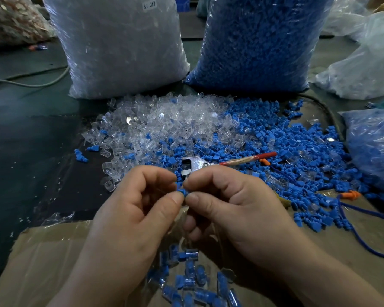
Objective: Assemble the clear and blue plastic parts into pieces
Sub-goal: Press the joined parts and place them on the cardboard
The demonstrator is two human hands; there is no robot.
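Nearest, on the cardboard [42,251], a heap of finished pieces [193,282], blue inside clear. Above it, from the left: left hand [133,202], thumb and forefinger closed narrowly on a small blue part [181,191]; then right hand [226,200], pinching the same part from the other side, the other fingers curled. No clear part visible in the pinch; hidden or absent, cannot tell.

Behind, again from the left: clear bag [120,45], clear pile [164,122], pliers [195,162] lying just beyond the fingertips, blue pile [286,151], blue bag [257,41].

Probably at the fitting step. Risk of slipping from so slight a fingertip hold and dropping among the finished pieces below. Risk also of crooked seating, from a push at a tilt.
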